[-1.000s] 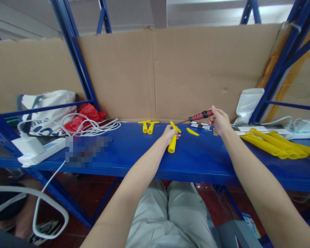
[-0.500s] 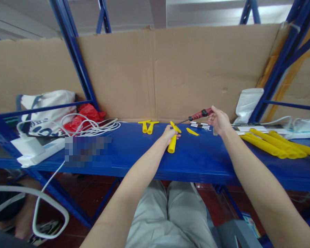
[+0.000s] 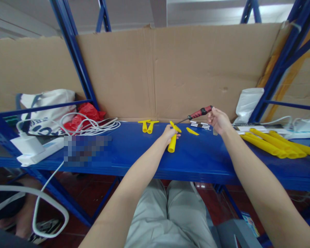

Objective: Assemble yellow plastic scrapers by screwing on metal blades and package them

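My left hand [image 3: 168, 133] is closed around a yellow T-shaped handle [image 3: 172, 144], its tubular end pointing toward me. A screwdriver [image 3: 199, 113] with a red and black grip slants across to it, its thin shaft reaching the crosspiece. The fingers of my right hand [image 3: 218, 119] pinch the end of the screwdriver's grip; whether the tip sits in a screw is too small to tell. Right of the handle lies a loose yellow flat piece [image 3: 192, 131], with a few white and black strips [image 3: 200, 125] behind it. Two similar T-shaped handles [image 3: 147, 126] lie to the left.
Several yellow tubes [image 3: 276, 144] lie on the right of the blue shelf [image 3: 139, 155]. White cables [image 3: 100, 128], a red plastic bag [image 3: 86, 115] and a power strip [image 3: 41, 155] are on the left. A cardboard panel [image 3: 196, 69] stands behind. Another person's leg [image 3: 23, 220] shows at lower left.
My right fingers have shifted slightly on the end of the screwdriver's grip, and more of the grip shows. My left hand and the yellow handle stay in place.
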{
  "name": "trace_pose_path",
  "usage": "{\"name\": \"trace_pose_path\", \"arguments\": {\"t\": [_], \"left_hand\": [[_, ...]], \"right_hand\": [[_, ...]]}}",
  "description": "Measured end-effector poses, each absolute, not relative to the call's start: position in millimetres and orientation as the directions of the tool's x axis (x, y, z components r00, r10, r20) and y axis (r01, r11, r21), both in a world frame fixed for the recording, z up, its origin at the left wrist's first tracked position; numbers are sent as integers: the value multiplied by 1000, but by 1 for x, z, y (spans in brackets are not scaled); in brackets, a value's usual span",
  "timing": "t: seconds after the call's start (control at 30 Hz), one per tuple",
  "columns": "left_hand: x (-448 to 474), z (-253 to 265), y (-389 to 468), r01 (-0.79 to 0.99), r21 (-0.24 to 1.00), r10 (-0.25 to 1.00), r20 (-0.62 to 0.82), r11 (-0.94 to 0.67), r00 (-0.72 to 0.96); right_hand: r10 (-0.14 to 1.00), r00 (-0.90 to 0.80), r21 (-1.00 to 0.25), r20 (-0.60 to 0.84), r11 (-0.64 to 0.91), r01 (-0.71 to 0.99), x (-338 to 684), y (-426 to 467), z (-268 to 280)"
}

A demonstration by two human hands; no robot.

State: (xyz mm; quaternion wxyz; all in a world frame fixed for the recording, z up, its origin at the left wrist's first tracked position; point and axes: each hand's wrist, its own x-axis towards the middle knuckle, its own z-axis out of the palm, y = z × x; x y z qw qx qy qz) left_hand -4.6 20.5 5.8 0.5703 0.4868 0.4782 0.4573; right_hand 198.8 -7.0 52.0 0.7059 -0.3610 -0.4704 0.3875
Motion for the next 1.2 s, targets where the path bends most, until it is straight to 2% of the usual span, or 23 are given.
{"name": "trace_pose_path", "arguments": {"t": [0.17, 0.33, 0.67, 1.0, 1.2], "left_hand": [[-5, 6, 21, -65, 991, 986, -105, 114, 127], [-4, 6, 20, -71, 990, 987, -109, 118, 119], [-4, 6, 20, -39, 993, 987, -107, 112, 119], [-4, 6, 21, -49, 992, 988, -113, 119, 105], [-4, 6, 21, -52, 991, 988, -118, 123, 97]], "right_hand": [[877, 325, -872, 354, 436, -225, 202, 0, 49], [882, 293, -882, 369, 432, -191, 203, 1, 48], [890, 235, -865, 391, 442, -236, 195, -11, 53], [874, 352, -883, 336, 422, -205, 200, 0, 46], [896, 279, -884, 345, 410, -225, 197, -6, 50]]}}
